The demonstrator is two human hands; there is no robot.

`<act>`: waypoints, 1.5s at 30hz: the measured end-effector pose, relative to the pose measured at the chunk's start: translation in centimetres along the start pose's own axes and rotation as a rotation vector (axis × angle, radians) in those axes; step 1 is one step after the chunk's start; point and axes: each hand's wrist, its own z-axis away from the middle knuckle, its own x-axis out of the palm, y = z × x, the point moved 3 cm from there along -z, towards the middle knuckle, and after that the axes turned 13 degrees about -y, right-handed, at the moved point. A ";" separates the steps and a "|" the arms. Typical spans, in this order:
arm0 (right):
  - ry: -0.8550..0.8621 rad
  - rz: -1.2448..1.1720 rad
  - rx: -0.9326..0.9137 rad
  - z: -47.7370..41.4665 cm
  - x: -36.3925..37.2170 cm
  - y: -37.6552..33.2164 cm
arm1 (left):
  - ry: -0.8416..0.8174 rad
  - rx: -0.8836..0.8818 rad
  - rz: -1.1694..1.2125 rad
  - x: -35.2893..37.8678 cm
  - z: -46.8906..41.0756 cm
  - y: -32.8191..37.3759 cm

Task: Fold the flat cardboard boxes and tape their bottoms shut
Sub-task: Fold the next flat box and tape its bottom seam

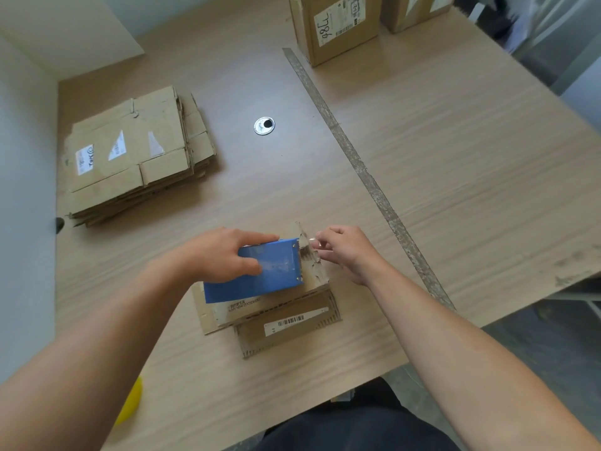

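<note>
left hand [224,255]: clamped on blue tape dispenser [257,271], pressed on small cardboard box [270,307] at lower centre of counter [455,157] | right hand [344,252]: fingertips pinched together on the tape end just right of dispenser | stack of flat boxes [136,154]: upper left

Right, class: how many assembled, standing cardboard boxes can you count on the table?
2. One labelled box stands at the table's far edge, right of centre; a second box stands just right of it, cut off by the frame. More may lie out of view.
</note>
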 end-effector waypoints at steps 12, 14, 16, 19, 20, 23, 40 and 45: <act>-0.191 0.400 -0.213 2.3 -0.6 2.4 | 0.008 0.039 0.173 1.2 1.1 -1.0; -0.159 0.402 -0.238 1.8 -0.2 2.2 | 0.023 0.050 0.154 1.4 1.6 -1.1; -0.126 0.391 -0.249 1.2 0.4 2.1 | 0.050 0.063 0.146 1.9 2.0 -1.3; -0.162 0.448 -0.242 0.7 1.0 2.7 | 0.098 0.095 0.140 2.9 2.8 -1.6; -0.190 0.447 -0.225 0.6 0.9 3.0 | 0.117 0.108 0.138 3.2 3.1 -1.7; -0.261 0.502 -0.181 0.4 0.1 3.3 | 0.169 0.140 0.116 3.3 3.6 -1.9; -0.405 1.661 -0.479 -1.7 3.6 -1.2 | 0.682 -0.023 0.352 1.3 12.2 -7.8; -0.611 1.817 -0.395 -1.9 4.2 -1.3 | 0.761 -0.163 0.426 2.6 13.9 -9.7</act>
